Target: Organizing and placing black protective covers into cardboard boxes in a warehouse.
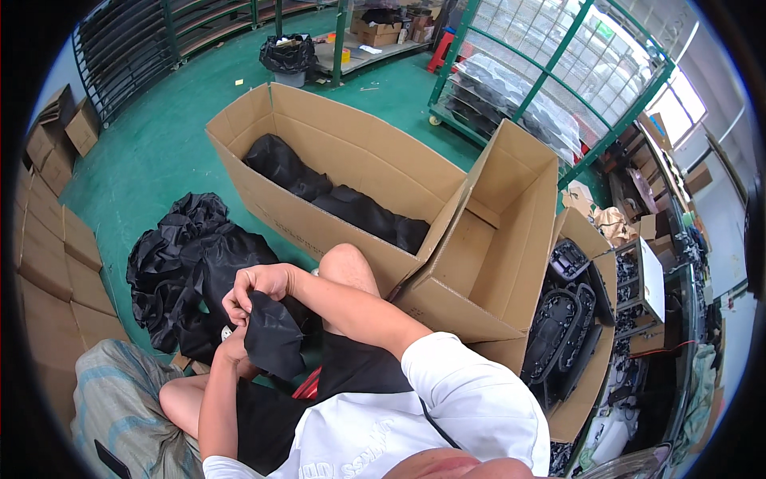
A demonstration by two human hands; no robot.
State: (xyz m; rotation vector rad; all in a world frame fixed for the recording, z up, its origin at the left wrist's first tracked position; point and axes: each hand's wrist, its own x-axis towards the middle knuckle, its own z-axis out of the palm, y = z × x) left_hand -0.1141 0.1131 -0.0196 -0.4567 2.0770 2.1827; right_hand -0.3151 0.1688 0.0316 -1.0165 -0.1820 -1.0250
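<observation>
A small black fabric piece [274, 335] hangs in front of my lap, creased and with its lower end loose. My right hand [262, 286] pinches its upper edge, fingers bent. Just below, my left hand [232, 348] grips the fabric's left side; its fingertips are partly hidden behind the cloth. Beyond both hands, a large crumpled heap of black fabric [195, 259] lies on the green floor. Black fabric-covered bundles [351, 209] rest inside a long open cardboard box [383, 152] ahead of me.
To the right, another open carton [499, 231] adjoins the long box. Beside it, a carton holds black moulded parts [554, 327]. A green wire-mesh cart [550, 72] stands at the far right. Stacked cartons [60, 263] line the left, near a grey striped woven sack [128, 407].
</observation>
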